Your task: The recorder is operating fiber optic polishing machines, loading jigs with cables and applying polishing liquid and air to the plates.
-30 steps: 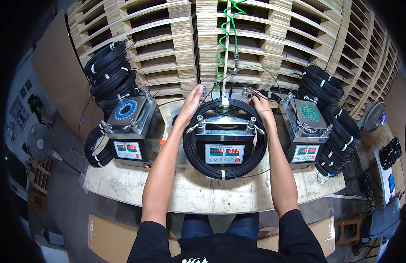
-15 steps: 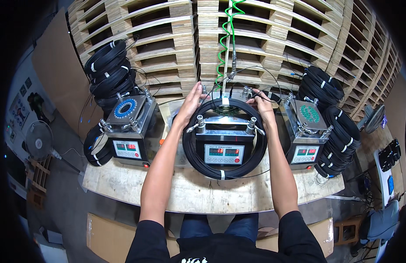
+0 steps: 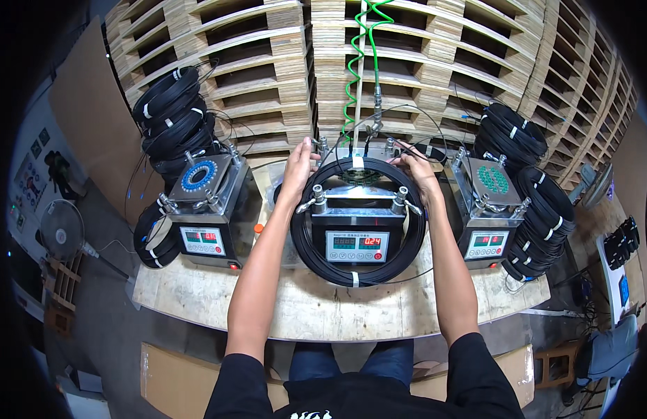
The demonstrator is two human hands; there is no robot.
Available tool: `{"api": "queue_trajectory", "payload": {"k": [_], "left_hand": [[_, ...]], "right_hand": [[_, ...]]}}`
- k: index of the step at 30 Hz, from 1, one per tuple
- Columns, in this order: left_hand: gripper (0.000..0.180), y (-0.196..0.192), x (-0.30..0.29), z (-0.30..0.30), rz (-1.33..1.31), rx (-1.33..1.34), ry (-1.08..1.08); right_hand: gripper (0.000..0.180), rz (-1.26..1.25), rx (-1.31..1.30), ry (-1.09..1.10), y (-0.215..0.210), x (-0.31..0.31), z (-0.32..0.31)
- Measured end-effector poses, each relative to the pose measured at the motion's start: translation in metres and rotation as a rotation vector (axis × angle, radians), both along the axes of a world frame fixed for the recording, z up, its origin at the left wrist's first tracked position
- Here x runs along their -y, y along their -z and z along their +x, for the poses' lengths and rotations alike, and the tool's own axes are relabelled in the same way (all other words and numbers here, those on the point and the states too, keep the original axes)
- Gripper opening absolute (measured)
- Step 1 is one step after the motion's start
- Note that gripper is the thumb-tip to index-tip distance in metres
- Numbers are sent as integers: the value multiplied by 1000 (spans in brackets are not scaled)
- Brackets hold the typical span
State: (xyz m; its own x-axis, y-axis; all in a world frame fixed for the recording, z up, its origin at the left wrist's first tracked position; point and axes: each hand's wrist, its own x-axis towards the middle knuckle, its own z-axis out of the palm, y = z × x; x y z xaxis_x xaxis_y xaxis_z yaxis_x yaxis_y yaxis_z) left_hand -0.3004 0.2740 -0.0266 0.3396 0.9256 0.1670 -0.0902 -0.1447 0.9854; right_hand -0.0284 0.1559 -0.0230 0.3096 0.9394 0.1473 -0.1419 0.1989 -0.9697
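A coil of black cable (image 3: 301, 246) with white ties hangs around the middle tabletop machine (image 3: 323, 227), a black box with metal clamp posts and a lit display. My left hand (image 3: 298, 172) is beside the machine's left rear post, fingers extended and slightly bent, with nothing visible in them. On the other side, my right hand (image 3: 419, 172) reaches in by the right rear post (image 3: 390, 145), its fingers apart and close to a thin black cable. Whether either hand touches a post is unclear. The coil's upper part partly hides a round fixture on the machine's top.
A similar machine with a blue ring fixture (image 3: 198, 174) stands left, and one with green fixtures (image 3: 493, 179) stands right. Stacks of cable coils (image 3: 171, 115) (image 3: 543, 199) flank them. A green spiral air hose (image 3: 353, 77) hangs before wooden pallets (image 3: 421, 42). An orange cap (image 3: 258, 228) lies left.
The fingers of my left hand have bent a little and shifted slightly left. My right hand has barely moved. Digits on the machines' displays have changed. The coil stays in place.
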Motion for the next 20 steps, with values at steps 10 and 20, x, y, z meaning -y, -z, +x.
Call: {"api": "queue_trajectory", "payload": {"k": [10, 20], "left_hand": [[59, -11, 11, 4, 31, -9, 155], [52, 12, -12, 0, 36, -26, 13]], "right_hand": [[35, 82, 208, 143, 27, -18, 14], [40, 98, 263, 49, 22, -18, 16]]}}
